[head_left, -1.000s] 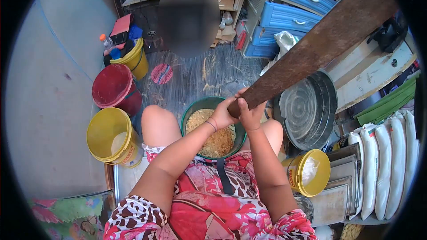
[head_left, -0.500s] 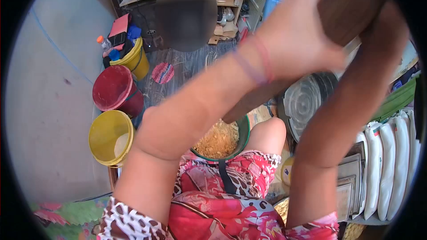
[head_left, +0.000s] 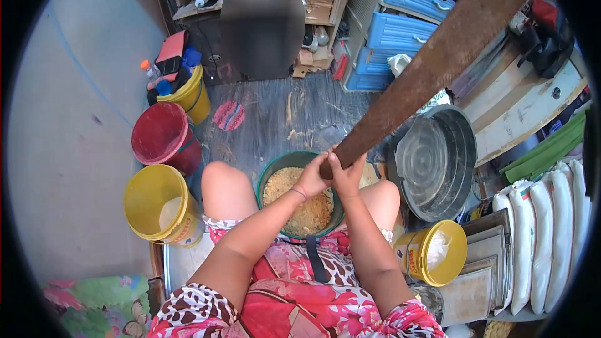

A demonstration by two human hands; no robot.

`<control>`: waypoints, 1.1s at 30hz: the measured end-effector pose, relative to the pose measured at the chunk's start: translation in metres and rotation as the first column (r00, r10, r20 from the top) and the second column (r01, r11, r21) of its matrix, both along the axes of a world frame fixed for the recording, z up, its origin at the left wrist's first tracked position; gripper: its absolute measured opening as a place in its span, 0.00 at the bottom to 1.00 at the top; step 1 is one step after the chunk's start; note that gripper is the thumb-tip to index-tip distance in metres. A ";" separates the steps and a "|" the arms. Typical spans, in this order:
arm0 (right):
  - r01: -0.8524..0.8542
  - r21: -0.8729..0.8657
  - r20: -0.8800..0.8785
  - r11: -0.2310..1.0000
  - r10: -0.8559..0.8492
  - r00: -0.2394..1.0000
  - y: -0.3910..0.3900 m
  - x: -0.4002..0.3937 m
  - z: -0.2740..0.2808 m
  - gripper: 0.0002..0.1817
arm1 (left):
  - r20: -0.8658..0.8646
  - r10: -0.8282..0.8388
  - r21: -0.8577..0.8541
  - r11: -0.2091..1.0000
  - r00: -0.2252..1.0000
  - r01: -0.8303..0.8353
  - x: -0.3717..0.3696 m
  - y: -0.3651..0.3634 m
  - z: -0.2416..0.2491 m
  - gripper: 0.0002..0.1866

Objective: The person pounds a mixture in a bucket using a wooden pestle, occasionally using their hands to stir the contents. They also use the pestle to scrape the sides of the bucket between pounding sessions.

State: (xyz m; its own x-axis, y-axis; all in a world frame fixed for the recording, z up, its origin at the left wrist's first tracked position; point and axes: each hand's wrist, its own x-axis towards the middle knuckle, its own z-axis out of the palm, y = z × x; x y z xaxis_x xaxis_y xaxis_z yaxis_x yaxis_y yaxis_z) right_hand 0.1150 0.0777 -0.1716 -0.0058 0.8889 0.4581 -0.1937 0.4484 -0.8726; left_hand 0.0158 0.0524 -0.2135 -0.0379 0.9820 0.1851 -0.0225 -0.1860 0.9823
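Note:
A long brown wooden beam (head_left: 432, 66) slants from the upper right down to my lap. My left hand (head_left: 313, 177) is wrapped round its lower end, and my right hand (head_left: 347, 175) grips the same end from the other side. Both hands are over a green basin (head_left: 261, 178) between my knees. Yellowish, crumbly powder (head_left: 308, 213) fills the basin's bottom. Whether the beam's tip touches the powder is hidden by my hands.
Left stand a red bucket (head_left: 161, 134) and yellow buckets (head_left: 153, 203). Right are a large black tub (head_left: 432, 163), a yellow pail (head_left: 432, 253), metal trays (head_left: 466, 297) and white packs (head_left: 541, 238). Blue drawers (head_left: 400, 34) stand beyond.
Both hands have come down from high at the upper right to just above the basin, sliding to the beam's lower end. The view now shows more of the floor and drawers.

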 end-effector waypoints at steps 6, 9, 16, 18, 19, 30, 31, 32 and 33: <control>0.033 0.340 0.104 0.940 -0.073 0.992 -0.006 0.017 0.178 0.39 | -0.430 0.014 0.256 0.961 0.903 0.107 0.001 -0.012 0.201 0.37; 0.149 0.481 0.173 0.864 -0.260 0.950 -0.014 0.037 0.318 0.21 | -0.232 0.021 0.600 0.790 0.972 0.126 0.014 -0.008 0.309 0.34; 0.136 0.951 0.130 0.277 -0.760 0.636 0.025 0.064 0.368 0.09 | -0.284 -0.059 0.440 0.879 0.957 0.184 0.019 0.004 0.369 0.33; 0.357 0.479 0.060 0.802 -0.435 0.898 0.004 0.029 0.273 0.28 | -0.142 -0.043 0.581 0.805 0.989 0.119 0.021 0.010 0.272 0.41; 0.276 0.301 0.114 0.913 -0.322 0.940 0.009 0.023 0.193 0.45 | -0.235 -0.037 0.425 0.895 0.971 0.137 0.010 0.002 0.217 0.45; -0.056 0.074 0.062 0.996 0.052 0.997 -0.011 0.004 0.006 0.31 | -0.045 -0.031 0.000 1.000 0.998 0.031 -0.004 -0.001 -0.020 0.30; -0.003 0.131 -0.027 0.991 0.007 1.000 -0.017 0.003 0.026 0.36 | -0.049 -0.009 -0.004 1.000 0.999 0.009 -0.001 -0.004 -0.016 0.30; -0.003 0.137 -0.030 0.991 0.007 1.000 -0.016 0.005 0.042 0.36 | -0.052 -0.009 0.001 1.000 0.999 0.009 -0.002 -0.005 0.001 0.30; 0.026 0.264 0.031 0.964 -0.035 0.999 -0.010 0.009 0.059 0.39 | -0.125 -0.054 0.007 0.998 0.991 0.055 -0.004 -0.002 0.020 0.30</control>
State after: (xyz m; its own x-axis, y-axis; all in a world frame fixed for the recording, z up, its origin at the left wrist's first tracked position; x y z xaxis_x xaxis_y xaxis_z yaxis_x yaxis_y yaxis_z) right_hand 0.1242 0.0678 -0.1126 -0.0008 0.7368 0.6761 -0.1475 0.6686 -0.7288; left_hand 0.0121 0.0506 -0.1939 0.0397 0.9799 0.1957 0.0895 -0.1985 0.9760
